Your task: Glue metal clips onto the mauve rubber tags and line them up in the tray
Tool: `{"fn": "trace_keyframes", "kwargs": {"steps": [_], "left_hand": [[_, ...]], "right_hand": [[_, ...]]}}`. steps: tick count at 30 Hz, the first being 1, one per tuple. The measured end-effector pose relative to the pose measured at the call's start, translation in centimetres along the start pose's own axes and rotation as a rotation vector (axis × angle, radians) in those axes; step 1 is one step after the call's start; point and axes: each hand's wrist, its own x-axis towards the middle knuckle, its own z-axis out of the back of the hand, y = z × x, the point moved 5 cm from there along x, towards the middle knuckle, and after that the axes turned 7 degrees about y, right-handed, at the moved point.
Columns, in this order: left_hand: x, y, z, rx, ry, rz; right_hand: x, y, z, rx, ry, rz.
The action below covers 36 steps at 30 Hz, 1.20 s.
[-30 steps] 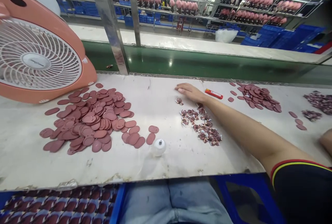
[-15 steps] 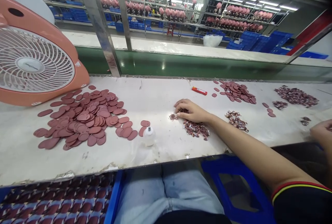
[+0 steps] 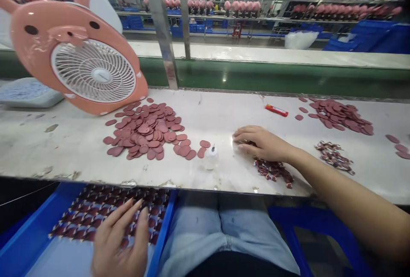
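Observation:
My left hand (image 3: 123, 240) is over the blue tray (image 3: 165, 225) at the lower left, fingers stretched and apart, holding nothing I can see. In that tray, dark red pieces (image 3: 105, 208) with pale ends lie in rows. On the table, my right hand (image 3: 265, 143) rests palm down at the pile of small brown-red pieces (image 3: 272, 170). Its thumb and fingers are apart, and some pieces show between them. Left of it stands a small clear bottle (image 3: 210, 159) with a dark tip. Flat reddish oval pieces (image 3: 147, 129) lie heaped further left.
An orange animal-shaped fan (image 3: 35, 42) stands at the left, beside a pale tray (image 3: 41, 99). A red tube (image 3: 276, 110) lies behind my right hand. More oval pieces (image 3: 342, 114) and a small-piece pile (image 3: 335, 156) are at the right. A metal post (image 3: 165, 42) rises behind the table.
The view has turned left, showing more of the fan and the blue tray. My left hand has come into view over the tray. My right hand stays at the small-piece pile.

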Motion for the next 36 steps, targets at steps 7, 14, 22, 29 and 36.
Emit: {"fn": "trace_keyframes", "kwargs": {"steps": [7,14,22,29,36], "left_hand": [[8.0,-8.7,-6.0,0.204,0.317,-0.265],[8.3,-8.3,-6.6,0.147,0.44,-0.314],[15.1,-11.5,-12.2,0.222,0.594,-0.353],[13.0,-10.2,-10.8,0.273,0.631,-0.383],[11.9,-7.7,-7.3,0.249,0.553,-0.311]], "right_hand": [[-0.4,7.1,-2.7,0.087,-0.186,-0.099],[0.9,9.7,-6.8,0.225,-0.337,-0.166],[-0.2,10.1,-6.1,0.349,-0.504,-0.224],[-1.1,9.3,-6.5,0.239,-0.47,-0.273],[-1.8,8.0,-5.6,0.142,-0.317,-0.221]]}}
